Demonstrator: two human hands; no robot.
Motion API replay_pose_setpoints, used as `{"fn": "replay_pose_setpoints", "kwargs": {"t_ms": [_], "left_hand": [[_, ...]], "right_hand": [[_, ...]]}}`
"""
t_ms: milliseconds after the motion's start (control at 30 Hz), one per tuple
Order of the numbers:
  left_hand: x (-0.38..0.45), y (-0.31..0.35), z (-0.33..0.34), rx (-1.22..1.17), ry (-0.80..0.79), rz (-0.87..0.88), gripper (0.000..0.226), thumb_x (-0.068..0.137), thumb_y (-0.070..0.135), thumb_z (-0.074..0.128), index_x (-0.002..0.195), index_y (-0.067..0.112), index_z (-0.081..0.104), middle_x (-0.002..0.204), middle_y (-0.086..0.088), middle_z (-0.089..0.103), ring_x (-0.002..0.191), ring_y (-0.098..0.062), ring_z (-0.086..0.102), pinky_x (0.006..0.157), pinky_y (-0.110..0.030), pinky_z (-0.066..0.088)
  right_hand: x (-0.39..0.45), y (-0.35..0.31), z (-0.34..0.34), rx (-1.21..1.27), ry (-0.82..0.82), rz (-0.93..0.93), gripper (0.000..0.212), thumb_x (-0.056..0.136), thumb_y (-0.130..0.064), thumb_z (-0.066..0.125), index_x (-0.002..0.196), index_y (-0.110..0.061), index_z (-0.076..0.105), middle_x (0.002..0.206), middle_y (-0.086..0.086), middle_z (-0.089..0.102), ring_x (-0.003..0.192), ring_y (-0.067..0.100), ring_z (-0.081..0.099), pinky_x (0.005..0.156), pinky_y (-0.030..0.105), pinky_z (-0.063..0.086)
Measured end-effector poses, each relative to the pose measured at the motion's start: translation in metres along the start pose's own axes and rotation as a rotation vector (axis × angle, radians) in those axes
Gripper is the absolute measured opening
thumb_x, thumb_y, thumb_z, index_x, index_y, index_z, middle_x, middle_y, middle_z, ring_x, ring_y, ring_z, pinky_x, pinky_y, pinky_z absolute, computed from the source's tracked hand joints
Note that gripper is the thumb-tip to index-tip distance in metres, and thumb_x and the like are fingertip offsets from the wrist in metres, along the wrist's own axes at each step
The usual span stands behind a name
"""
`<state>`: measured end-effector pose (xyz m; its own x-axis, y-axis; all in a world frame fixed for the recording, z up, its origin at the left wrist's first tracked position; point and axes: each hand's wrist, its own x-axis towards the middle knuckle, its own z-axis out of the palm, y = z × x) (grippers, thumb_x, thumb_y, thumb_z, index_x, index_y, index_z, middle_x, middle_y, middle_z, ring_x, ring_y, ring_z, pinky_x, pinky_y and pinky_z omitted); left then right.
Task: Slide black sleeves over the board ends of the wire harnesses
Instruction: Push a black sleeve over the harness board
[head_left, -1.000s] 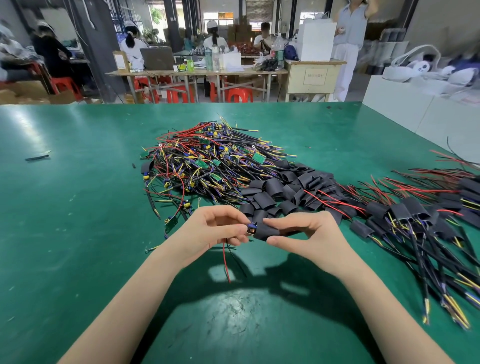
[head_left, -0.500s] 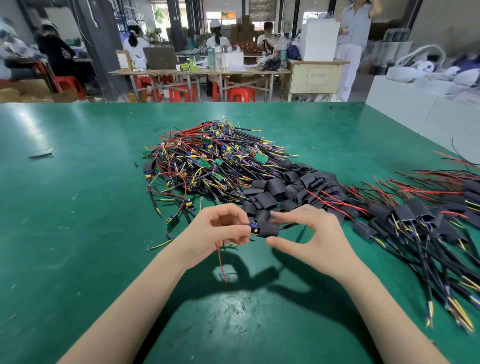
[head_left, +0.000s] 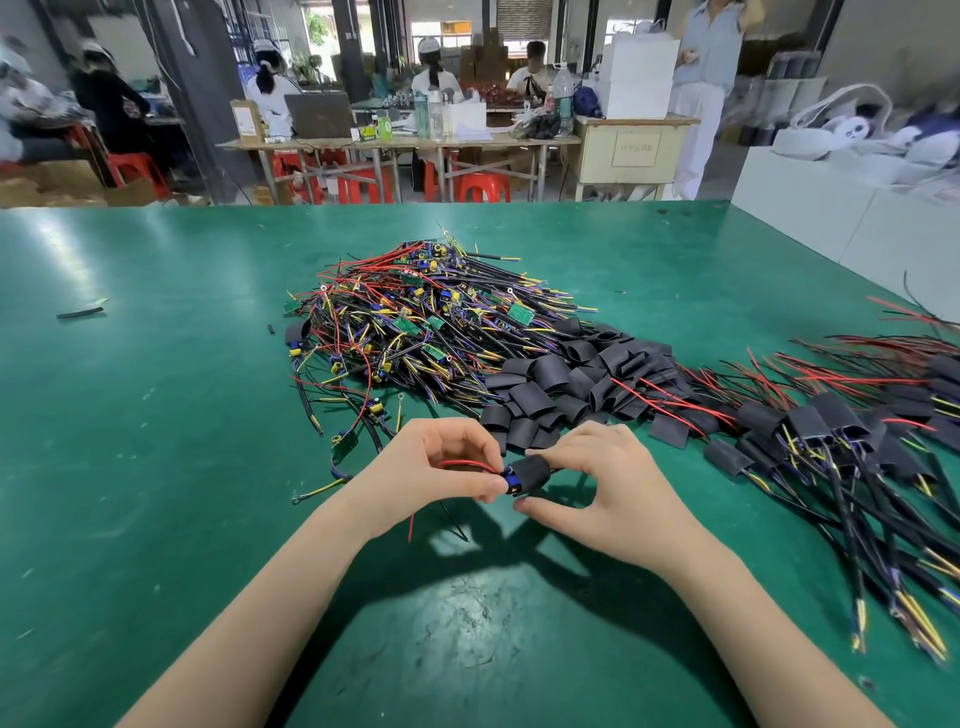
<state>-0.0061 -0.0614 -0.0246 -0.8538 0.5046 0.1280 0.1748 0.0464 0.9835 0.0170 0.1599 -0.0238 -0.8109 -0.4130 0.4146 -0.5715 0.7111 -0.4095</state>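
Above the green table (head_left: 156, 467), my left hand (head_left: 436, 478) pinches the board end of a wire harness (head_left: 511, 480), where a blue part and a red wire show. My right hand (head_left: 608, 488) pinches a black sleeve (head_left: 532, 473) that sits over that same end, thumb below and forefinger on top. Thin red and black wires hang down under my left hand. Behind my hands lies a heap of loose black sleeves (head_left: 571, 379). Farther back left is a pile of bare harnesses (head_left: 415, 322) with small green boards.
Sleeved harnesses (head_left: 841, 431) lie in a spread at the right, wires reaching toward the table's right edge. A black sleeve scrap (head_left: 79, 313) lies at far left. Beyond the table are work benches, red stools and several people.
The sleeve has moved further over the board end, and both hands have shifted slightly toward me. The red wire now loops above my left fingers.
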Motion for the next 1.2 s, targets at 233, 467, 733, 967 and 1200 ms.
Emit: {"fn": "replay_pose_setpoints", "kwargs": {"t_ms": [233, 467, 733, 967, 1200], "left_hand": [[0.000, -0.003, 0.000, 0.045, 0.025, 0.010, 0.019, 0.077, -0.004, 0.076, 0.082, 0.012, 0.067, 0.076, -0.002, 0.071, 0.068, -0.014, 0.067, 0.069, -0.018, 0.051], [0.002, -0.004, -0.004, 0.026, 0.062, 0.015, 0.016, 0.075, 0.010, 0.080, 0.081, 0.019, 0.069, 0.075, -0.001, 0.071, 0.067, -0.014, 0.066, 0.070, -0.018, 0.050], [0.003, -0.010, -0.005, 0.008, 0.107, 0.014, 0.017, 0.075, 0.006, 0.077, 0.081, 0.020, 0.070, 0.075, -0.002, 0.071, 0.066, -0.013, 0.065, 0.069, -0.018, 0.050], [0.004, -0.010, -0.001, 0.019, 0.083, 0.019, 0.017, 0.073, 0.008, 0.080, 0.080, 0.020, 0.069, 0.079, 0.001, 0.070, 0.071, -0.012, 0.065, 0.071, -0.017, 0.049], [0.004, -0.006, -0.003, -0.109, 0.141, 0.043, 0.013, 0.069, 0.017, 0.079, 0.076, 0.024, 0.070, 0.072, 0.000, 0.068, 0.066, -0.013, 0.063, 0.070, -0.023, 0.052]], "right_hand": [[0.000, 0.003, 0.001, 0.030, -0.026, -0.001, 0.026, 0.078, -0.056, 0.062, 0.094, -0.039, 0.072, 0.075, -0.012, 0.066, 0.081, 0.009, 0.052, 0.077, 0.037, 0.041], [0.001, 0.010, -0.003, -0.051, -0.026, -0.037, 0.024, 0.086, -0.046, 0.066, 0.098, -0.027, 0.075, 0.088, -0.012, 0.072, 0.089, 0.018, 0.057, 0.081, 0.041, 0.045], [0.000, 0.005, -0.001, -0.130, -0.003, -0.080, 0.017, 0.084, -0.040, 0.070, 0.093, -0.025, 0.074, 0.080, -0.009, 0.069, 0.086, 0.019, 0.058, 0.074, 0.035, 0.039], [0.000, 0.005, -0.001, -0.062, -0.022, -0.054, 0.014, 0.085, -0.037, 0.069, 0.097, -0.030, 0.074, 0.081, -0.009, 0.069, 0.087, 0.017, 0.055, 0.073, 0.031, 0.031], [0.000, 0.004, 0.006, -0.039, 0.093, 0.014, 0.023, 0.080, -0.040, 0.075, 0.092, -0.021, 0.075, 0.088, -0.012, 0.068, 0.093, 0.017, 0.056, 0.077, 0.036, 0.040]]}}
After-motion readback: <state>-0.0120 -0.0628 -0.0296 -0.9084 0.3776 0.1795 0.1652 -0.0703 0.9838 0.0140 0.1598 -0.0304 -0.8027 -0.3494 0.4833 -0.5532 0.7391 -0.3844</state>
